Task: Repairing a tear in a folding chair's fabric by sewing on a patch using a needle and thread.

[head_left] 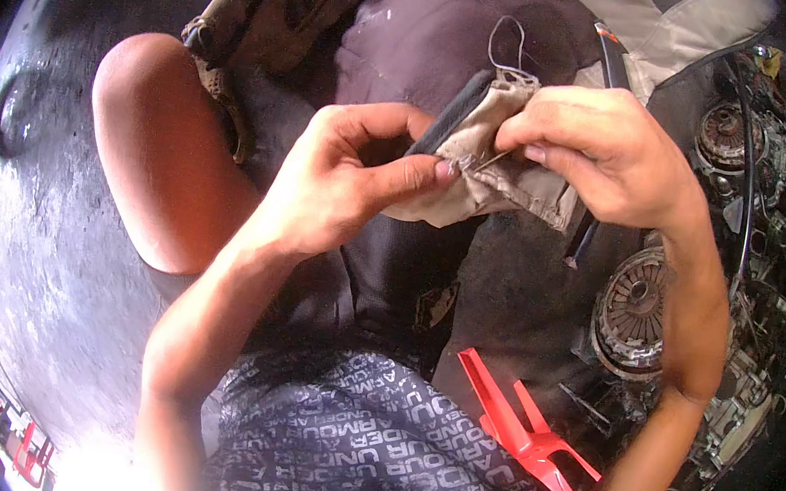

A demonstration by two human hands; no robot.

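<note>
The work looks partway along: the beige, crumpled fabric piece (525, 191) is held up between both hands above the person's lap, with a dark grey, flat strip (454, 115) already lying along its left edge. The left hand (348, 168) grips fabric and strip between thumb and bent fingers, while the right hand (608, 149) has thumb and forefinger pinched together at a thin, pale, needle-like sliver (492, 160), its exact kind unclear. A thin, grey thread loop (492, 41) stands slack at the top and the middle is bunched, so fastening and smoothing seem left.
</note>
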